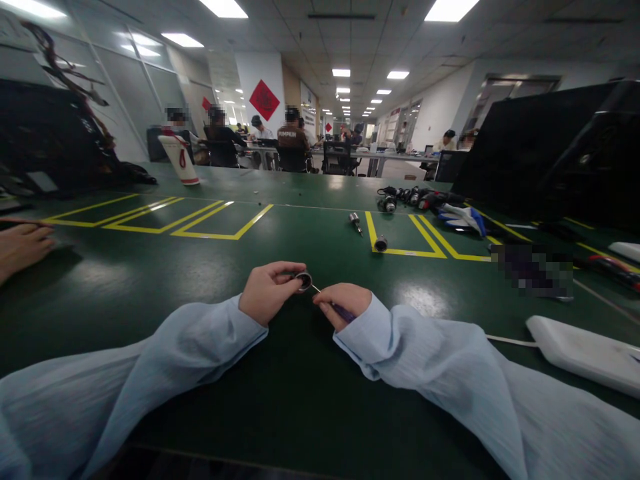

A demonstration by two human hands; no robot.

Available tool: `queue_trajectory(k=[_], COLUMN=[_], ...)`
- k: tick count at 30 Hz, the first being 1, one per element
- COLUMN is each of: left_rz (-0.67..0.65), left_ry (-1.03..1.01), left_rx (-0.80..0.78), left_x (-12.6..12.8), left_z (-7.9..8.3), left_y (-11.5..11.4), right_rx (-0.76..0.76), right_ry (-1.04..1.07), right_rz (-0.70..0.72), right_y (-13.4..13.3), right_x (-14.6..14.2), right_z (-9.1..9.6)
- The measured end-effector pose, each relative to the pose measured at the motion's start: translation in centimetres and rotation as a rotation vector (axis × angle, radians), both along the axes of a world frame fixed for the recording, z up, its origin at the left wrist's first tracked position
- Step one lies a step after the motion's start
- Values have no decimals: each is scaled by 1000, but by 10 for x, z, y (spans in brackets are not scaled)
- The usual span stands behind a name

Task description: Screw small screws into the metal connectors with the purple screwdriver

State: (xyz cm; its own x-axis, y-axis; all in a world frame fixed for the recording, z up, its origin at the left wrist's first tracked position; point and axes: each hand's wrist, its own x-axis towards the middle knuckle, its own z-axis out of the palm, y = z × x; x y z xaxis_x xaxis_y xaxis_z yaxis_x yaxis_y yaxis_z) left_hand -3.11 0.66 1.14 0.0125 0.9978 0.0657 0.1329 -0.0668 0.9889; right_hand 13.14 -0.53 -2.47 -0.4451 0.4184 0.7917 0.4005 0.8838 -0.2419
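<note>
Between the thumb and fingers of my left hand (267,292) is a small round metal cup-shaped part (303,281), its dark hollow side turned toward my right. My right hand (350,301) is closed around the purple handle of a thin screwdriver (343,313). Its slim metal shaft points left, and the tip is at or very close to the rim of the part; I cannot tell whether it touches. Both hands are just above the green table (280,380). Farther off lie a similar round metal part (381,244) and a small metal piece with a narrow stem (355,223).
Another person's hand (23,248) rests at the left edge. Yellow tape (210,235) outlines areas on the table. Toward the back stand a white cup (180,160) and a cluster of dark metal parts (400,197). A blue-and-white glove (463,219) and white corded box (580,350) are right.
</note>
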Motion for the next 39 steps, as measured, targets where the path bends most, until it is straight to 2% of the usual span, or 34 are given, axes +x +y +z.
queue_trajectory(k=[7,17,23,25,26,30,32,35,39], left_rz=[-19,-16,-20,-13,-13,-26,-37,-36,-31], left_ry=[-15,23,56,67,68,44,19,-26,-92], left_rx=[-6,21,24,24,24,48,55,1,-47], left_x=[-1,1,1,1,1,2,3,3,2], left_z=[0,-2,-2,-2,-2,-2,-1,0,-1], left_y=[-1,-2,-5,-5,-5,-5,-6,-6,-4], right_rx=[-37,4,97,-21,-153,-922,-1154,-1254,-1240], right_ry=[-43,-113,-366,-247,-116,547,758,858,882], right_rz=[-53,-66,-129,-107,-71,240,389,447,434], right_y=[-4,-4,-8,-8,-8,-2,1,4,2], right_x=[-1,0,-7,-9,-9,-5,-4,-3,-3], right_z=[2,0,-3,-3,-2,1,3,4,7])
